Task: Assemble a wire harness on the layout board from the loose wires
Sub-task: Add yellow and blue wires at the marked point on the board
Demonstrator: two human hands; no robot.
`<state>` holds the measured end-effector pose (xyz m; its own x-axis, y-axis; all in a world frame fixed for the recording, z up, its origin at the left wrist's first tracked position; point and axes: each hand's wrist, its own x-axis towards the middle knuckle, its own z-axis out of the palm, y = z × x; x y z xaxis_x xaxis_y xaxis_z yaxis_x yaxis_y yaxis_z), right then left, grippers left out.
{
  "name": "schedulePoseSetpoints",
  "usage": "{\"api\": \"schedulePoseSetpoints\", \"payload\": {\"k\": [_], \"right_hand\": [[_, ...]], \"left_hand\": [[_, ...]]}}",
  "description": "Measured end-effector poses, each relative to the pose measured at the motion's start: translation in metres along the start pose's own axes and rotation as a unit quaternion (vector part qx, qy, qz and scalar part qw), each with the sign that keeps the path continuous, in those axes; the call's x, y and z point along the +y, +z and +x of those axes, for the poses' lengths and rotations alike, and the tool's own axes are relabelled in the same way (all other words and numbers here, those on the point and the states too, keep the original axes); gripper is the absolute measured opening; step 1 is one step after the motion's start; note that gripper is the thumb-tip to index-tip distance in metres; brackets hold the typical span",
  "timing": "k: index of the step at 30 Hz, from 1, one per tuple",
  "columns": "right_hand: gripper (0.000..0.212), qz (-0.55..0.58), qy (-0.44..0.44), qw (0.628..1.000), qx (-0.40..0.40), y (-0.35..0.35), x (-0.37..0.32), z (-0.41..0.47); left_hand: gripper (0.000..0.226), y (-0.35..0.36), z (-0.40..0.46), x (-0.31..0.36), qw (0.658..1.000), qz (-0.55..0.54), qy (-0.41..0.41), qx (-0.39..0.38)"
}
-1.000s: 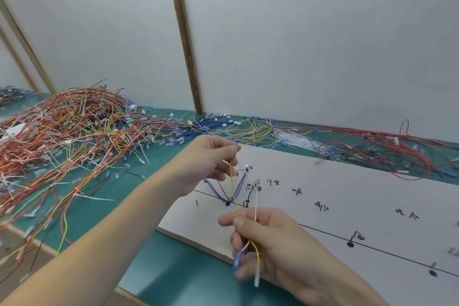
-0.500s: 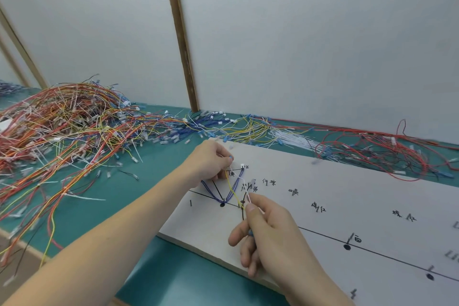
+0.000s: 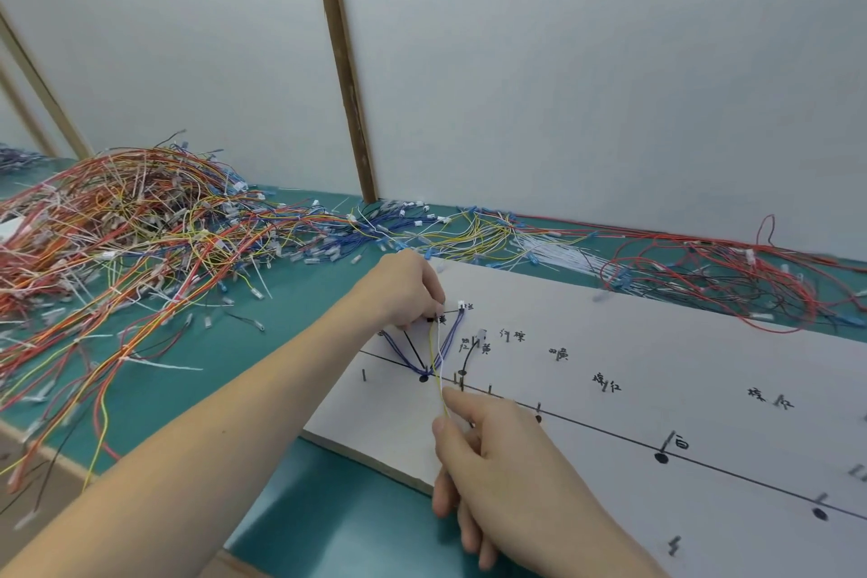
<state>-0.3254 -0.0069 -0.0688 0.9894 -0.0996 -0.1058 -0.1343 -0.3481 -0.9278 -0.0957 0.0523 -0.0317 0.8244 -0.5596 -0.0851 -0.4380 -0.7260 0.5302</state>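
Both hands pinched one thin yellow-and-white wire pair (image 3: 437,354), stretched lengthwise from left hand (image 3: 407,291) to nearer right hand (image 3: 492,455).

Left hand (image 3: 407,291) drops from mid-air down onto the layout board (image 3: 657,371), fingers now pinching the top end of the yellow and white wires (image 3: 436,357) at the upper peg. Right hand (image 3: 497,460) turns over from palm-up to knuckles-up, pulling the wires taut across the board past the black dot (image 3: 423,378).
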Motion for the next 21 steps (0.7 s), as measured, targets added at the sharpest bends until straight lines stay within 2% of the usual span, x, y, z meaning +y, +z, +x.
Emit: {"api": "schedulePoseSetpoints", "payload": {"k": [3,10,16,18,21], "right_hand": [[0.039,0.0,0.001,1.0,-0.01,0.001,0.002,0.001],[0.058,0.08,0.019,0.996,-0.035,-0.002,0.004,0.002],[0.044,0.111,0.027,0.992,-0.053,-0.005,-0.001,0.004],[0.042,0.128,0.035,0.989,-0.058,-0.005,-0.001,0.004],[0.028,0.168,0.036,0.983,-0.07,-0.003,-0.002,0.004]], "left_hand": [[0.012,0.0,-0.001,-0.001,1.0,-0.024,-0.004,-0.004],[0.018,-0.001,-0.006,0.001,1.0,-0.008,0.008,0.001],[0.01,-0.003,-0.039,0.0,0.997,0.004,0.028,0.07],[0.004,-0.003,-0.058,-0.002,0.997,-0.003,0.021,0.073],[0.01,-0.002,-0.084,-0.007,0.998,-0.015,0.007,0.057]]}}
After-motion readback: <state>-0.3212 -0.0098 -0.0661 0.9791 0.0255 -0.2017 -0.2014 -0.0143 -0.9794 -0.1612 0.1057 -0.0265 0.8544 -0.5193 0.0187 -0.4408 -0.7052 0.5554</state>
